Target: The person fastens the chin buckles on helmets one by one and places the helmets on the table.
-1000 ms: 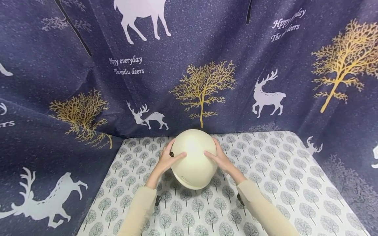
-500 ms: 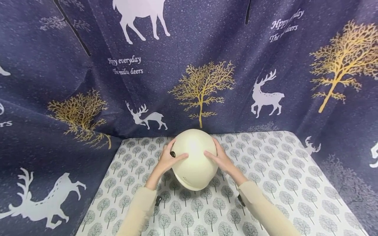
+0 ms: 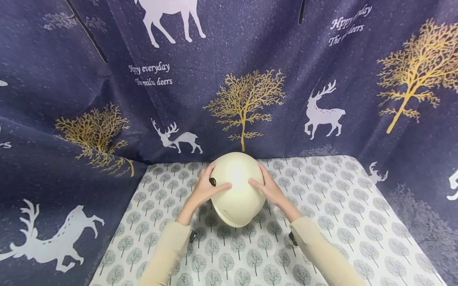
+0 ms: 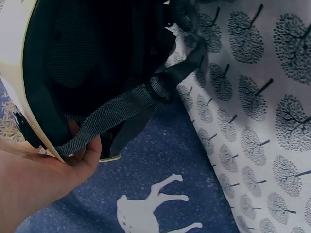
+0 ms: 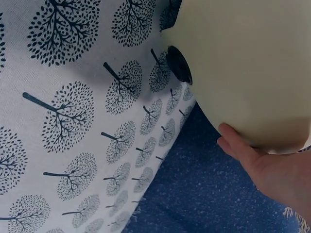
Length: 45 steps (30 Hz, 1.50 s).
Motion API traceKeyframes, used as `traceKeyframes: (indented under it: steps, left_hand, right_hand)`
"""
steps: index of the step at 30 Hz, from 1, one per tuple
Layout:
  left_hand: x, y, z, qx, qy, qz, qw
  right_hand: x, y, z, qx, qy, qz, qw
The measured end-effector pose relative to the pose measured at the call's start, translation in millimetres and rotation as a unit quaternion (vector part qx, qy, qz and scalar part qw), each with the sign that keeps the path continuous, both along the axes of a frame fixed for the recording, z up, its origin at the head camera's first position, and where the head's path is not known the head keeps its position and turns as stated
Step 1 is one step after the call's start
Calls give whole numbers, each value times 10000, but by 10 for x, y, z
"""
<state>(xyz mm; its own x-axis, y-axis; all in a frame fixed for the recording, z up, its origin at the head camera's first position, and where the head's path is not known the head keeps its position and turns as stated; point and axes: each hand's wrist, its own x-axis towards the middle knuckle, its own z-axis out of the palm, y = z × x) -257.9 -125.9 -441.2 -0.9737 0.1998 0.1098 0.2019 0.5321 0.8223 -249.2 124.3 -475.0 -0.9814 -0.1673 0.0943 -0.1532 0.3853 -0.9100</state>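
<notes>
Between both hands is a cream helmet (image 3: 237, 198), its smooth shell facing up in the head view. My left hand (image 3: 204, 190) grips its left side, thumb lying across the shell beside a black round fitting (image 3: 212, 182). In the left wrist view, the fingers (image 4: 92, 153) curl over the rim into the dark padded inside, where a grey webbing chin strap (image 4: 116, 112) with a buckle hangs. My right hand (image 3: 269, 190) holds the opposite side, thumb on the shell. From the right wrist, its fingers (image 5: 238, 143) curl round the helmet's lower edge.
The helmet is over a table with a white tree-print cloth (image 3: 332, 238). Behind and to the sides hangs a dark blue curtain (image 3: 222, 51) printed with deer and golden trees. Small black wrist devices (image 3: 292, 239) sit under the beige sleeves (image 3: 322, 250).
The helmet has turned slightly and shifted a little to the right, both hands keeping hold of it. The head view has tilted slightly, so the background sits a bit higher.
</notes>
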Motion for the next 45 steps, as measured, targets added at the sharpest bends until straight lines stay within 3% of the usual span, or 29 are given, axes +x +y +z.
traceKeyframes:
  steps: [12, 15, 23, 27, 29, 34, 36, 38, 45]
  left_hand:
    - [37, 25, 143, -397, -21, -159, 9991]
    - [42, 25, 163, -444, -103, -186, 9988]
    - [85, 12, 230, -304, -268, -448, 9982]
    - [125, 19, 283, -310, -241, -606, 9974]
    - [136, 27, 303, -313, -192, -646, 9972]
    - [138, 67, 354, -397, 40, -706, 9967]
    - [151, 85, 380, -388, 75, -752, 9964]
    - [162, 107, 395, -386, 112, -849, 9956]
    - [160, 232, 357, -238, 73, -1033, 9943]
  right_hand:
    - [252, -31, 469, -95, -138, 255, 9995]
    - [235, -23, 429, -65, -109, 248, 9996]
    - [35, 38, 91, -11, -16, 157, 9999]
    - [24, 45, 87, 27, 83, 91, 9999]
    - [80, 29, 206, 35, 41, 119, 9999]
    - [87, 24, 245, -25, 22, 170, 9998]
    - [38, 28, 153, -33, 62, 156, 9999]
    - [39, 11, 167, -20, 31, 159, 9999]
    - [52, -18, 200, 170, 167, 126, 9996]
